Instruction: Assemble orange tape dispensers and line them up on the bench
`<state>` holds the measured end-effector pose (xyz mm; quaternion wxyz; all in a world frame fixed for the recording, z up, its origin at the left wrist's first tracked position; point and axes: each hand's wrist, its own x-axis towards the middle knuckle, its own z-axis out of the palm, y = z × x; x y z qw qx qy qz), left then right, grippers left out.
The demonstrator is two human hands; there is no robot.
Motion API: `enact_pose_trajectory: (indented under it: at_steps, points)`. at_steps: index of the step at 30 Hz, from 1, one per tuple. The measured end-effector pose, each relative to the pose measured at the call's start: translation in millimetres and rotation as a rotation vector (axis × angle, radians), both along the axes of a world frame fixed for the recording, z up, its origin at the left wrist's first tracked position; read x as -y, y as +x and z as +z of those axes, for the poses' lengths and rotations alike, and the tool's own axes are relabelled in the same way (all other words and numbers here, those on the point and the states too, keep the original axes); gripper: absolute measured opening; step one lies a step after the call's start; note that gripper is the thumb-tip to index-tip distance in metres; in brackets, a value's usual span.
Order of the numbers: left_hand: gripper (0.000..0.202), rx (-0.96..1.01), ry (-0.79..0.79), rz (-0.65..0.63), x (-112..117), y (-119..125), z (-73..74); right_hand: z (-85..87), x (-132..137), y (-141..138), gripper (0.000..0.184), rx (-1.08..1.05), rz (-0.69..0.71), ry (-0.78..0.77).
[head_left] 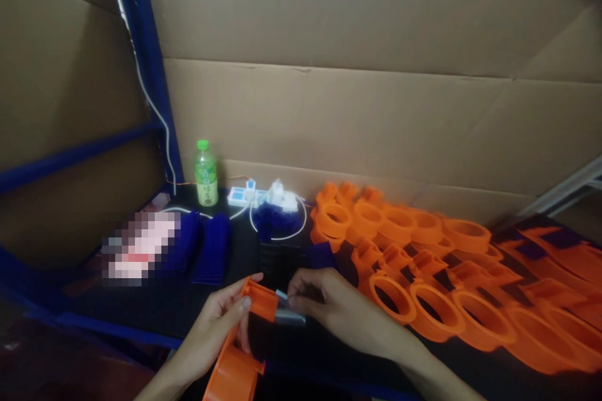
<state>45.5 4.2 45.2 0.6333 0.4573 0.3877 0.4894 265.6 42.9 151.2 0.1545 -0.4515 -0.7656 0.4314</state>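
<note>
My left hand [217, 319] is closed around an orange plastic tape dispenser body [235, 373], its thumb lying on the flat end plate. That end points right, towards my right hand [324, 301]. Thumb and fingertips of my right hand pinch a small serrated metal strip [281, 294] close to the plate's edge. Whether strip and plate touch, I cannot tell. Just below the fingertips is a silvery metal piece [290, 317], partly blurred. The lower part of the dispenser body runs out of view at the bottom edge.
Rows of orange dispenser bodies [437, 313] fill the right side of the black table. Dark blue folded pieces [211, 250] lie left, beside a pixelated patch. Further back stand a green-capped bottle [206, 178] and a white power strip [239, 196] with cables. Cardboard walls [329, 113] enclose the table.
</note>
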Motion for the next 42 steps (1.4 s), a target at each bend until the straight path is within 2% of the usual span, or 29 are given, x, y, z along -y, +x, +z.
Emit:
enact_pose_trajectory:
  at_steps: [4, 13, 18, 24, 31, 34, 37, 39, 42]
  points:
    - [0.058, -0.066, 0.015, -0.066, 0, 0, -0.3, 1.2, 1, -6, 0.015, 0.048, -0.003, 0.001]
    - [0.055, -0.083, 0.041, -0.095, 1, 0, 4.9, -2.5, -1, -18, 0.006, 0.056, -0.01, 0.044]
    - [0.059, -0.095, 0.044, -0.121, 1, 0, 2.2, -8.4, -7, -21, 0.007, 0.064, 0.003, 0.041]
    - [0.054, -0.097, 0.071, -0.135, 0, 0, 4.6, -7.1, -11, -27, 0.007, 0.057, 0.03, 0.023]
    - [0.051, -0.083, 0.1, -0.137, -2, 1, 5.3, -9.0, -11, -34, 0.006, 0.043, 0.054, 0.082]
    - [0.052, -0.029, 0.097, -0.101, -2, 1, -0.9, -8.0, -14, -32, 0.011, 0.03, 0.078, 0.164]
    - [0.052, 0.045, 0.065, -0.05, -1, 3, -5.9, -8.9, -21, -26, 0.019, 0.03, 0.027, 0.346]
    - [0.052, 0.08, 0.037, -0.003, -1, 3, -6.4, -12.3, -25, -20, 0.018, 0.075, 0.004, 0.461]
    - [0.054, 0.125, -0.008, 0.089, -1, 4, -2.8, -20.0, -27, -13, 0.018, 0.207, 0.045, 0.557]
